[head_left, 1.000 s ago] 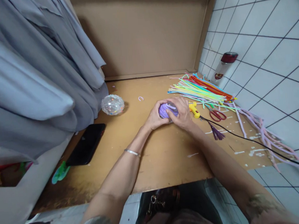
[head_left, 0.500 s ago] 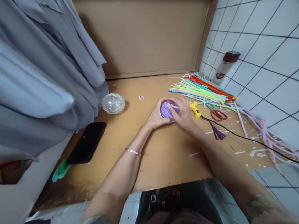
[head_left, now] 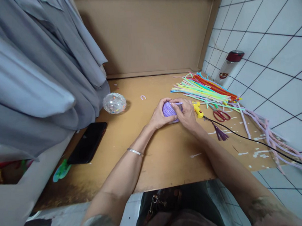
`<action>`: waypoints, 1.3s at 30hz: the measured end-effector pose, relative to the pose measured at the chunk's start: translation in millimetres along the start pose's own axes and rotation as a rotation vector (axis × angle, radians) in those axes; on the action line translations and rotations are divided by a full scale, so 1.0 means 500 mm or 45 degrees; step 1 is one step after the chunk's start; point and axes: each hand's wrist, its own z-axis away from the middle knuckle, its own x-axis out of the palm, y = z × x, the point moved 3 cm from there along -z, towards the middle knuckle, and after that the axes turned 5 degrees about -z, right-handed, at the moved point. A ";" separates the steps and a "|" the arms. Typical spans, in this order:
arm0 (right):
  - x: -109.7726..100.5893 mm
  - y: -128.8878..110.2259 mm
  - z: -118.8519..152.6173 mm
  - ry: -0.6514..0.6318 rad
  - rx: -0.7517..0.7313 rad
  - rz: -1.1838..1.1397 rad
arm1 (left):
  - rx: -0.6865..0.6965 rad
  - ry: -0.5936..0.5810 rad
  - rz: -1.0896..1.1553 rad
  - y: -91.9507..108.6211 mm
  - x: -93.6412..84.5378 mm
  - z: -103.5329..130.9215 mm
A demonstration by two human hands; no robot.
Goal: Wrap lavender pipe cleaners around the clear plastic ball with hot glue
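Note:
Both hands hold a ball wound with purple pipe cleaner (head_left: pixel 169 110) just above the wooden table. My left hand (head_left: pixel 158 116) wraps round its left side, with the thumb along the bottom and fingers over the far side. On the right, my right hand (head_left: pixel 187 113) grips the ball, thumb and fingertips pressed at a short strand that crosses its top. The ball's underside and right part are hidden by my hands. A yellow glue gun (head_left: pixel 198 110) lies right beside my right hand, its black cord running off to the right.
Colourful pipe cleaners (head_left: pixel 209 91) lie in a pile at the back right, near red-handled scissors (head_left: pixel 221 114) and a purple tassel (head_left: pixel 220 134). A clear ball (head_left: pixel 114 103) and a black phone (head_left: pixel 87 143) are on the left. A lidded bottle (head_left: pixel 228 67) stands by the tiled wall.
My right thumb and fingers have shifted slightly over the top of the ball, and the strand's end lies flatter against it. My left hand keeps its hold.

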 end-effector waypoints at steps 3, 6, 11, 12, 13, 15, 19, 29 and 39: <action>-0.001 0.002 -0.001 0.008 0.039 -0.025 | 0.005 0.029 -0.031 0.003 0.006 0.001; -0.002 0.002 0.000 0.029 0.051 -0.024 | 0.005 0.061 -0.052 0.007 0.008 0.001; 0.000 -0.005 0.003 0.010 0.033 -0.041 | -0.004 0.078 -0.056 0.012 0.008 -0.001; 0.000 -0.006 0.003 0.002 0.023 -0.064 | -0.005 0.079 -0.052 0.013 0.008 -0.001; 0.001 -0.008 0.002 -0.008 0.006 -0.094 | -0.006 0.083 -0.046 0.013 0.008 -0.001; 0.002 -0.010 0.002 -0.011 -0.039 -0.160 | 0.001 0.093 -0.027 0.012 0.007 -0.002; 0.002 -0.003 0.001 0.027 -0.058 -0.222 | -0.003 0.090 -0.010 0.010 0.007 -0.002; 0.007 -0.004 -0.002 -0.034 -0.030 -0.196 | -0.008 0.091 -0.023 0.012 0.009 0.002; 0.014 0.028 0.002 -0.051 0.085 -0.330 | 0.024 0.113 -0.131 0.008 0.008 0.002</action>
